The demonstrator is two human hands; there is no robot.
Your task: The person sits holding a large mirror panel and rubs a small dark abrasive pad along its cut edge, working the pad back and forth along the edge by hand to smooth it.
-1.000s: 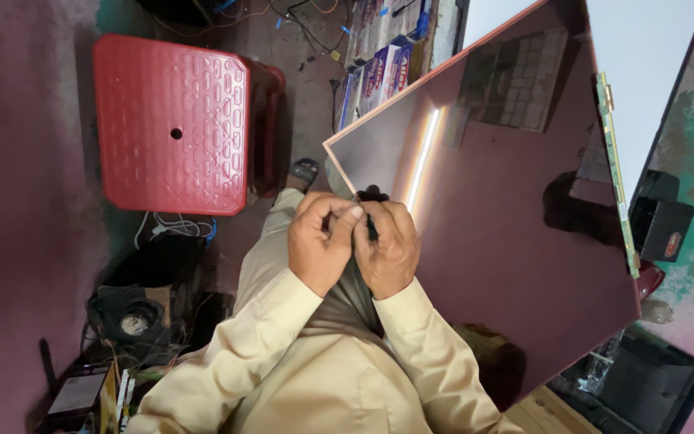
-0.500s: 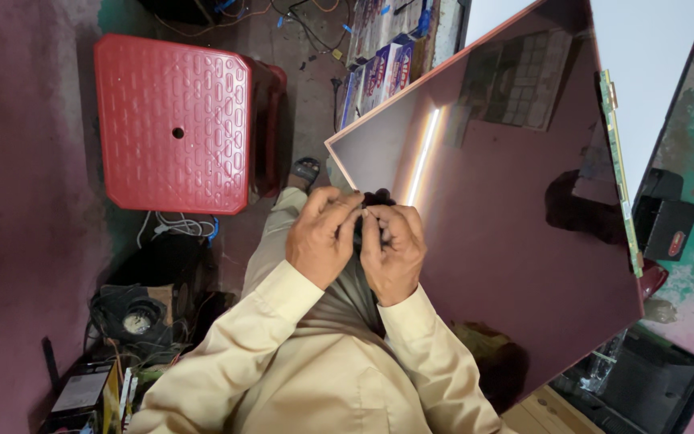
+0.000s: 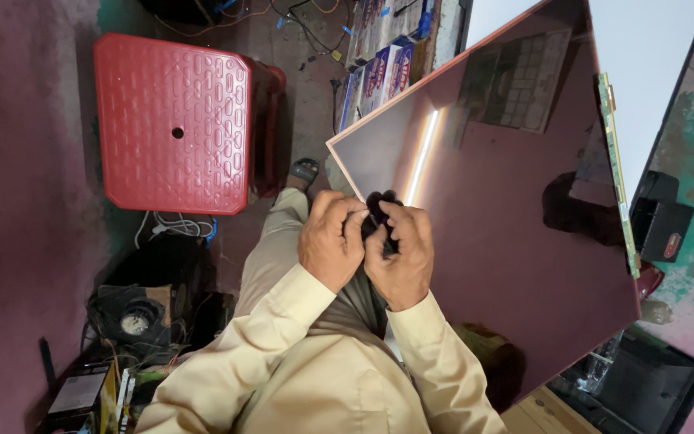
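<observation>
- The left hand [image 3: 332, 239] and the right hand [image 3: 399, 253] meet close together at the near edge of a large display panel [image 3: 516, 233], both fingers curled tight.
- Between them sits a small black object [image 3: 380, 210], dark and bunched; whether it is cloth or a tool cannot be told, since the fingers cover most of it.
- The left hand is closed around the object's left side, knuckles up, fingertips pressed against it.
- The right hand is closed on the object's right side, thumb and fingers pinching it from above.
- The black object lies just at the panel's lower left edge, touching or nearly touching the glossy surface; only its top peeks out above the knuckles.
- The panel is tilted, a dark reddish mirror-like sheet with a thin copper-coloured border, and a bright streak of reflected light runs down it just above the hands.
- A green circuit strip [image 3: 616, 177] runs along the panel's far right edge.
- Both forearms wear cream long sleeves [image 3: 283, 321], coming up from the bottom of the view.
- A red plastic stool [image 3: 172, 120] stands to the left, well apart from the hands.
- A dark sandal [image 3: 304, 170] shows on the floor between the stool and the panel.
- Black boxes and wires [image 3: 134, 317] lie lower left, beside the person's leg.
</observation>
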